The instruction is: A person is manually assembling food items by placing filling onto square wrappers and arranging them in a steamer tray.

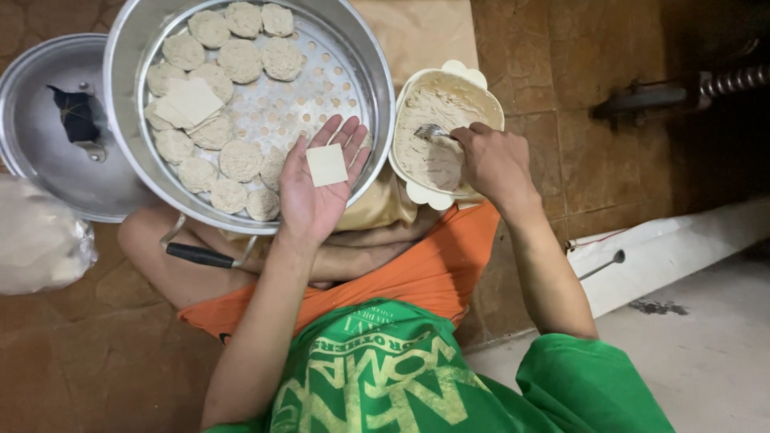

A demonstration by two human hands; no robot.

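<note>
The wide metal steamer tray (128,104) sits on the person's lap, its perforated floor ringed along the far and left sides with round filled dumplings (241,60). A small stack of square wrappers (189,102) lies on them at the left. The middle and right of the tray are bare holes.

The left hand (317,188) lies palm up and flat over the tray's near right rim, fingers spread, one square wrapper (327,165) resting on the palm.

Just right of the tray, touching its rim, a cream bowl (417,188) holds pale minced filling (429,132). The right hand (493,160) is closed around a spoon (431,131) dug into it.

A metal lid (40,152) lies on the tiled floor (593,144) at the far left, a plastic bag (36,236) near it.
</note>
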